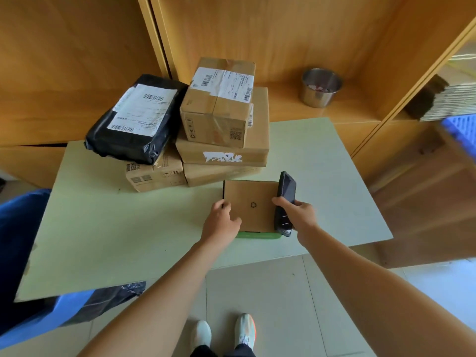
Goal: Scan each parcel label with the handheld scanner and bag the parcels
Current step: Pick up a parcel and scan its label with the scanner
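A pale green table (pixel 103 228) fills the middle of the head view, w/ wooden shelving behind it. At the table's far side sits a stack of parcels: a black poly mailer (pixel 134 119) w/ a white label, tilted across a small carton, and beside it a tall taped box (pixel 219 104) on top of two flatter cartons. A blue bag (pixel 23 253) hangs off the table's left edge, prob. where scanned parcels go.

Nearer the person, a flat brown box (pixel 251 204) w/ a green underside lies on the table, just in front of the stack. Its upper face shows only a small recycling mark (no label visible on this side).

The left hand (pixel 221 222) rests on the box's near-left corner, fingers curled over the edge, gripping it. The right hand (pixel 296 213) is wrapped round the black handheld scanner (pixel 284 202), held upright along the box's right edge.

Likely step: finding this box's label. Best approach, in my judgement: flip or tilt the box w/ the left hand until a barcode shows, keep the scanner clear while turning, then aim its window squarely at the code, held steady and flat. Risk: scanning a neighbouring label on the stack by mistake.
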### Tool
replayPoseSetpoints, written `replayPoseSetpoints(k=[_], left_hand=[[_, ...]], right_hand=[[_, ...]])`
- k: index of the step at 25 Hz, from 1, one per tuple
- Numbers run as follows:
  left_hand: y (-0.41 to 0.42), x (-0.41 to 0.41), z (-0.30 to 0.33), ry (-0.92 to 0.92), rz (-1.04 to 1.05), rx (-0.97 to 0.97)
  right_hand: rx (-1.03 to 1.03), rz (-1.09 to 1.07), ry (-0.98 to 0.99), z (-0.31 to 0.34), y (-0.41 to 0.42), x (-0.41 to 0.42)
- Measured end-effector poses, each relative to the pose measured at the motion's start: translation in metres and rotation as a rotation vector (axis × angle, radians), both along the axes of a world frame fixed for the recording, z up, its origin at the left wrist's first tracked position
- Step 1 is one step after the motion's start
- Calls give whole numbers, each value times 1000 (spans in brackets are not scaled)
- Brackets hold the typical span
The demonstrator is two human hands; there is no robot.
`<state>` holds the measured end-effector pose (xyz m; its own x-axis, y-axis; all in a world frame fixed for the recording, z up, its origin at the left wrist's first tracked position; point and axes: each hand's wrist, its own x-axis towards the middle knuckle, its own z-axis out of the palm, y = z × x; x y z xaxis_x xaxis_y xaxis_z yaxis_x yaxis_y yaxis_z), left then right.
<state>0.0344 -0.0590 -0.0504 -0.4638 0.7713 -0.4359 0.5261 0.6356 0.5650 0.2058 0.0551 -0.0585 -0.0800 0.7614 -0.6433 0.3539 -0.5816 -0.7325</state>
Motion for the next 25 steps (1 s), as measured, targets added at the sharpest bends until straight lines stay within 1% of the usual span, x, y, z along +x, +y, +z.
replayPoseSetpoints(k=[3,8,11,13,15,17,18,20,22,25], left_hand=[[4,0,2,49,17,42],[-5,-8,8,-23,55,31],[-10,-13,15,-210,136,21],[-9,-22,25,-381,176,-34],[-9,-35,28,-572,268,-44],[-12,-44,36,-721,321,22],[-15,-50,38,-752,333,58],[-21,-60,41,-744,339,105],[-32,-72,39,-735,353,148],[-54,-89,33,-777,396,212]], right_hand=[[-56,-19,54,-1,3,4],[87,102,35,34,2,-9],[166,158,56,59,-1,-27],[176,168,101,73,-5,-42],[160,193,154,81,-13,-61],[101,211,201,82,-21,-76],[77,225,225,79,-26,-84],[55,260,255,71,-37,-95],[45,276,258,64,-47,-106],[24,282,233,60,-53,-115]])
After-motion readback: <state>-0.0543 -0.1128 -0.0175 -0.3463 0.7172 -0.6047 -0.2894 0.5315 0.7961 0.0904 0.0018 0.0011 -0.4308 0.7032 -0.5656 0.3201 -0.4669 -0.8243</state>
